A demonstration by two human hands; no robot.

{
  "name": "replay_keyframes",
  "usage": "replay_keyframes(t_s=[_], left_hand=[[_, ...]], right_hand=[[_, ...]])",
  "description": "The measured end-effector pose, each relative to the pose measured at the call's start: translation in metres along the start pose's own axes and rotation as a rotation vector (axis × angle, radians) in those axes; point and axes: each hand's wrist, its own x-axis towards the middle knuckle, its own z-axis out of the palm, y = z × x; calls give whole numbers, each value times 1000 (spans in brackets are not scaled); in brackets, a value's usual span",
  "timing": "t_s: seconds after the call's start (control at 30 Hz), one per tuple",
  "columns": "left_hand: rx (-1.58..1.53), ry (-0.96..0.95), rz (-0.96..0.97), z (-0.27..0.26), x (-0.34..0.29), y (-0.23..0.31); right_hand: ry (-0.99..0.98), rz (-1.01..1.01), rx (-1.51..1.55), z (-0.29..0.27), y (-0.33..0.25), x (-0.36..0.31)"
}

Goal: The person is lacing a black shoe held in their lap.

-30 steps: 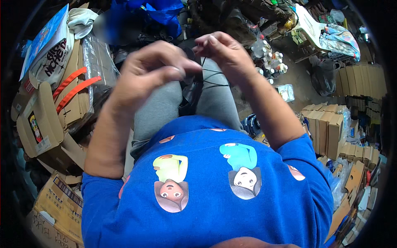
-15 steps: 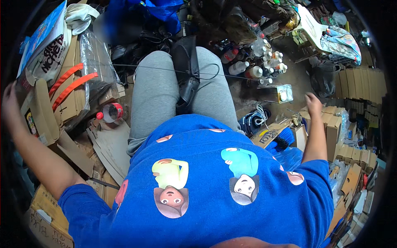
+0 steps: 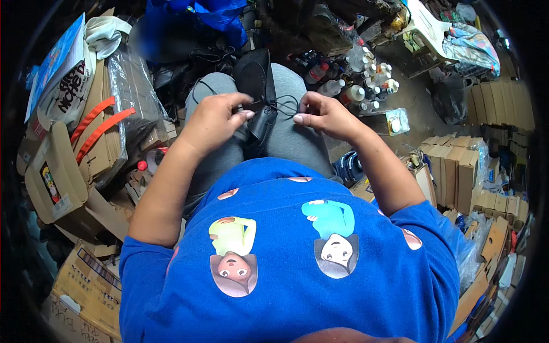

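Observation:
A black leather shoe (image 3: 253, 74) stands between my grey-clad thighs, with thin black cord (image 3: 278, 106) crossing its front in a small loop. My left hand (image 3: 220, 117) is at the shoe's left side, thumb and fingers bent in a pinch on the cord; its fingertips are slightly blurred. At the right, my right hand (image 3: 326, 116) pinches the cord's other side between thumb and curled fingers, just off the shoe. Part of the cord curves over my left knee behind the left hand.
Several plastic bottles (image 3: 354, 93) stand on the floor ahead right, near a clear container (image 3: 396, 121). A white chair (image 3: 429, 26) is farther off. Stacked cardboard (image 3: 457, 171) lies at right; an open cardboard box (image 3: 63, 171) and orange straps (image 3: 103, 134) are at left.
Both hands have come in from far out on either side to the shoe. The cord, stretched taut sideways before, now hangs slack and looped.

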Motion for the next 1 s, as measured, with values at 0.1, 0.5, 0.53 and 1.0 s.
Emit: replay_keyframes(t_s=[0.1,0.5,0.53,1.0], left_hand=[[-25,48,-134,-15,-7,-20],[-65,476,-155,-70,-24,-76],[-19,355,-70,-62,-9,-48],[76,-470,3,-15,91,9]], right_hand=[[-73,-41,-108,-12,4,8],[307,-56,-203,-71,30,-8],[326,-134,-320,-69,21,-4],[61,-534,-495,-30,-35,47]])
